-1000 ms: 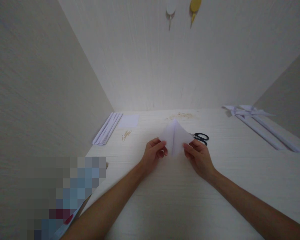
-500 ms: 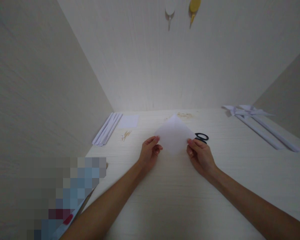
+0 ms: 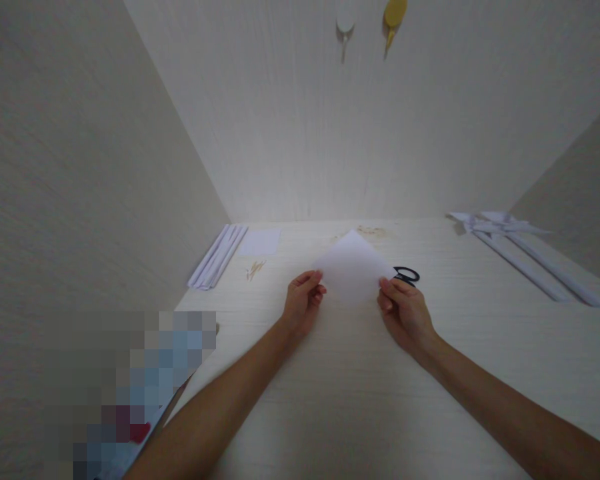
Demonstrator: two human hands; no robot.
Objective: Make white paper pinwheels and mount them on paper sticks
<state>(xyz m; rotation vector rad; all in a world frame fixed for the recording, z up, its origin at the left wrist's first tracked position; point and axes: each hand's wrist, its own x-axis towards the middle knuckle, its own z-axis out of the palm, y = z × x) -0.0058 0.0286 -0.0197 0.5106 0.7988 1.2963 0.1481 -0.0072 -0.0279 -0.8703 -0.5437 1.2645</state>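
Observation:
A square sheet of white paper (image 3: 355,267) is held out in front of me, turned so that one corner points at the back wall. Its left corner is pinched between the thumb and fingers of my left hand (image 3: 304,300). My right hand (image 3: 405,310) grips the opposite corner in the same way. Just beyond my right hand lies a pair of scissors with black handles (image 3: 407,274); the paper and hand hide the rest of it.
Rolled paper sticks (image 3: 217,258) lie at the left, beside flat white paper (image 3: 260,243) and several small wooden sticks (image 3: 255,269). At the right rest two paper pinwheels (image 3: 500,225) on long paper stems. A white hook (image 3: 345,27) and a yellow hook (image 3: 394,17) hang on the back wall.
The whole view has shifted slightly, so things appear a little further right. Both hands keep hold of the paper's corners, and the sheet looks almost the same.

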